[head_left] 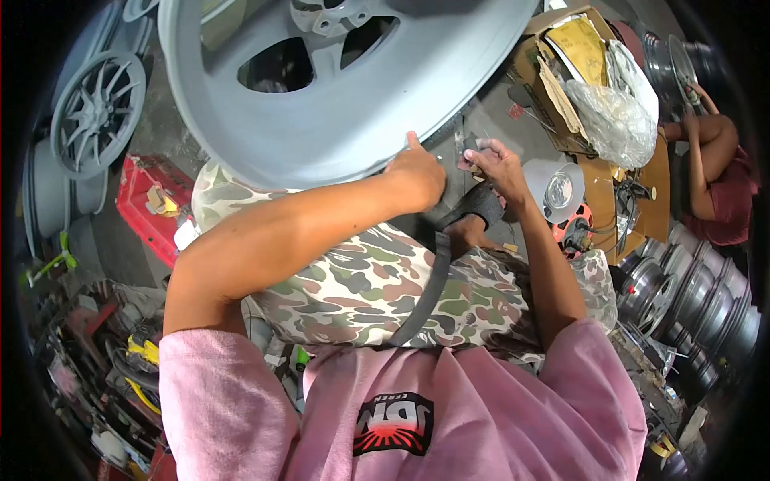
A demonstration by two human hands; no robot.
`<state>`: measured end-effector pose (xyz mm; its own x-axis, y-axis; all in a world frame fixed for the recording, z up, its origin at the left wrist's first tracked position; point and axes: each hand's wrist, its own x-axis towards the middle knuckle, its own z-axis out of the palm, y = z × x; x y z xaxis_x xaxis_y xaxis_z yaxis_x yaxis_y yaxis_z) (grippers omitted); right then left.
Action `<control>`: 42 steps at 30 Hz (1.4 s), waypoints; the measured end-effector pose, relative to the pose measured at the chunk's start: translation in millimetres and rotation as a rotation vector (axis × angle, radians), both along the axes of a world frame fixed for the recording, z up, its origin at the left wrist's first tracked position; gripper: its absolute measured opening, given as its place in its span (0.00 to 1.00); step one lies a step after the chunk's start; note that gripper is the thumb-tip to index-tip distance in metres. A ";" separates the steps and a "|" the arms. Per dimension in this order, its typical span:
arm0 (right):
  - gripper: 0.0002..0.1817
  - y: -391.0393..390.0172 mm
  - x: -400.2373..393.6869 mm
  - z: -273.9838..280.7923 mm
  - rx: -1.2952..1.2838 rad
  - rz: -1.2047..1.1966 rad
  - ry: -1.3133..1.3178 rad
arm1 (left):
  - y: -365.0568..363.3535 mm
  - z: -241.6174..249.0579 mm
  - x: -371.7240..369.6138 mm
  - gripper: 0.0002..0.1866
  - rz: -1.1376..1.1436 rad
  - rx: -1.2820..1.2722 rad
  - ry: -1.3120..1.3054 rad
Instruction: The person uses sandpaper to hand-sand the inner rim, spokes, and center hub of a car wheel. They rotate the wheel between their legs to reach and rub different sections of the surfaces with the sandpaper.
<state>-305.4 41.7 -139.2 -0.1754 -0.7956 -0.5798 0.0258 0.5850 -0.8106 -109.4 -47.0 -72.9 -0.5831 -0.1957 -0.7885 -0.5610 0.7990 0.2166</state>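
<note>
A large grey wheel rim fills the top of the view, tilted over my lap. My left hand rests at the rim's lower edge, its index finger pointing up along the grey surface and the other fingers curled; what is under them is hidden. To the right, apart from the rim, my right hand pinches a small dark piece between thumb and fingers. Camouflage cloth covers my legs.
A cardboard box with plastic wrap stands at the upper right, near a clear round container. Another person sits at far right. Stacked rims lie below. A red tray and a spoked wheel are left.
</note>
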 end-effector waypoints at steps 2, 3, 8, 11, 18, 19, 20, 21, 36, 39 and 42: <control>0.19 -5.5 9.7 -10.7 -0.126 0.106 0.229 | 5.6 18.4 4.2 0.22 0.028 -0.006 0.097; 0.20 -8.4 13.0 -13.5 -0.254 0.201 0.463 | 4.1 15.5 6.3 0.19 -0.032 0.157 0.136; 0.17 -26.9 65.3 27.8 -0.479 0.421 0.732 | 26.5 19.5 12.1 0.16 -0.148 0.240 0.115; 0.17 -39.2 74.4 24.9 -0.499 0.472 0.763 | 29.6 17.4 7.9 0.16 -0.174 0.245 0.049; 0.15 -52.9 69.0 26.8 -0.496 0.750 0.822 | 38.2 13.9 -0.7 0.17 -0.206 0.267 -0.123; 0.16 -56.8 69.6 24.9 -0.526 0.789 0.842 | 37.3 14.5 0.3 0.17 -0.208 0.271 -0.127; 0.16 -57.2 71.9 22.9 -0.520 0.785 0.839 | 37.2 15.1 0.6 0.17 -0.210 0.273 -0.091; 0.15 -60.5 75.0 21.0 -0.538 0.758 0.828 | 35.5 17.4 0.1 0.17 -0.211 0.270 -0.054; 0.16 -54.3 80.8 34.9 -0.364 0.678 0.816 | 46.6 8.4 11.0 0.20 -0.211 0.333 0.173; 0.15 -50.5 83.7 31.6 -0.436 0.656 0.816 | 53.0 17.8 12.1 0.19 -0.149 0.120 0.169; 0.15 -51.1 76.2 30.2 -0.448 0.658 0.783 | 48.9 38.0 9.5 0.17 -0.186 0.126 0.109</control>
<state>-229.2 -9.3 -109.0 0.1658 -0.9774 -0.1312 -0.7918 -0.0526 -0.6086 -99.8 1.9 -34.9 -0.6828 0.0194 -0.7303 -0.3743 0.8492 0.3725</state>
